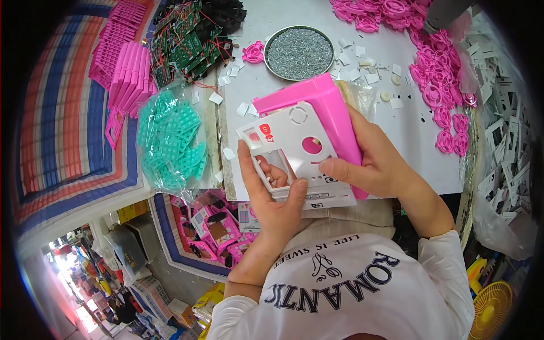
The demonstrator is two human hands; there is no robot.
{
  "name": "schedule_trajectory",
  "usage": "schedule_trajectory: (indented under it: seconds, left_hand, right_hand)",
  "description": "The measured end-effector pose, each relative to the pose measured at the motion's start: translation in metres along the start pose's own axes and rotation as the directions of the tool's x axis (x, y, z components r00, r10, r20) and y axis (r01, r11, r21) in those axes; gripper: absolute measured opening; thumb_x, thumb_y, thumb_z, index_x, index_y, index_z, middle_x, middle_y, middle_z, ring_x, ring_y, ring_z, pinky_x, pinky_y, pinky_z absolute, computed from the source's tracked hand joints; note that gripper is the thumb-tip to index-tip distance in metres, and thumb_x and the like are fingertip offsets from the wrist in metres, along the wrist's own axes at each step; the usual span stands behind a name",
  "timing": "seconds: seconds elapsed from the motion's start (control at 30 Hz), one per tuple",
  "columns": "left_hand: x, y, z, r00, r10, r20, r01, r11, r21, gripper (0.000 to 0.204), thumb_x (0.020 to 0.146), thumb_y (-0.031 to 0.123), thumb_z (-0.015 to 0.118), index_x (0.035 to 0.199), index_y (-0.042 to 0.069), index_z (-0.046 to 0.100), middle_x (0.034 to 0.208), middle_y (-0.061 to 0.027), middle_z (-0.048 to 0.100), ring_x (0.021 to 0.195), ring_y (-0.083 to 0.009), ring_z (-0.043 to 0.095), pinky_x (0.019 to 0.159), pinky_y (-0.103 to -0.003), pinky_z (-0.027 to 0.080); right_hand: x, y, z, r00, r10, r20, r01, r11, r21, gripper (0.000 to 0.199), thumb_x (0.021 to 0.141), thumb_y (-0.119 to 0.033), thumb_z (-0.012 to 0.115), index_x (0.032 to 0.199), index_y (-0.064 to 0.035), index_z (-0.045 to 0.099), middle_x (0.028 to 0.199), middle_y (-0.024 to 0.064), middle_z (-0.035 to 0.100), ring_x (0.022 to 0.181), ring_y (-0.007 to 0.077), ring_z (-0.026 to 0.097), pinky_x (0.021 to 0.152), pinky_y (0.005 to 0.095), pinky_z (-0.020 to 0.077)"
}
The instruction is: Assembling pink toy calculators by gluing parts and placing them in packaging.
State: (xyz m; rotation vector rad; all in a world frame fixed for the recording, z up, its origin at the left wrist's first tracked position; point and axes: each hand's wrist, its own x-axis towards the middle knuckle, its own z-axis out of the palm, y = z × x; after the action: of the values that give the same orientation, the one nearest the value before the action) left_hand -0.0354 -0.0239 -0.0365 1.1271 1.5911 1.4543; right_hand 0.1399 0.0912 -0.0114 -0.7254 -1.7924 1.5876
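Note:
A white plastic front panel (294,139) is held up in front of me, with a square window, a round hole and small red printing. My left hand (275,207) grips its lower left part, thumb on the front, and some fingers show through the window. Behind the panel is a bright pink plastic housing (341,122), tilted. My right hand (374,156) is wrapped around the housing's right side, its thumb pressing the panel's right edge. Panel and housing overlap; whether they are joined I cannot tell.
Beyond them stands a round metal tray (266,59) of small screws, amid white foam squares (216,98). Pink ring-shaped parts (433,85) line the right. To the left lie circuit boards (190,42), bagged teal keypads (173,139) and pink frames (129,76). A bin (164,232) holds pink assemblies.

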Motion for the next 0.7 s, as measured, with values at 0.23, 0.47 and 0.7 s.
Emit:
schedule_trajectory:
  seconds: [0.23,0.47,0.7]
  left_hand:
    - [0.011,0.012,-0.009,0.991,0.127,0.046,-0.134,0.879,0.458,0.103,0.078,0.010,0.080,0.158,-0.003,0.017,0.113,-0.0112,0.044,0.096,-0.0198,0.045,0.087,-0.033,0.042]
    - [0.022,0.005,-0.002,0.988,0.153,-0.038,-0.139,0.959,0.247,0.097,0.082,0.012,0.078,0.157,-0.003,0.019,0.140,-0.0201,0.040,0.129,-0.0290,0.047,0.110,-0.040,0.039]
    - [0.031,-0.005,-0.013,0.981,-0.125,-0.147,0.051,0.903,-0.426,0.067,0.099,0.022,0.063,0.151,-0.001,0.030,0.140,-0.0142,0.048,0.122,-0.0205,0.055,0.103,-0.035,0.046]
  right_hand:
    - [-0.002,0.022,0.026,0.963,0.250,-0.096,-0.118,0.717,0.687,0.055,0.097,-0.015,0.066,0.145,-0.0005,0.043,0.126,0.0067,0.063,0.111,0.0128,0.060,0.096,0.0311,0.0514]
    - [0.007,0.019,0.022,0.971,0.236,-0.041,-0.159,0.763,0.627,0.055,0.094,-0.015,0.069,0.141,0.0016,0.046,0.125,0.0088,0.063,0.112,0.0147,0.061,0.097,0.0296,0.0507]
    - [-0.017,0.022,0.003,0.930,0.299,0.214,-0.355,0.879,0.317,0.061,0.086,-0.004,0.076,0.140,0.0031,0.047,0.126,0.0096,0.064,0.115,0.0157,0.062,0.100,0.0306,0.0505]
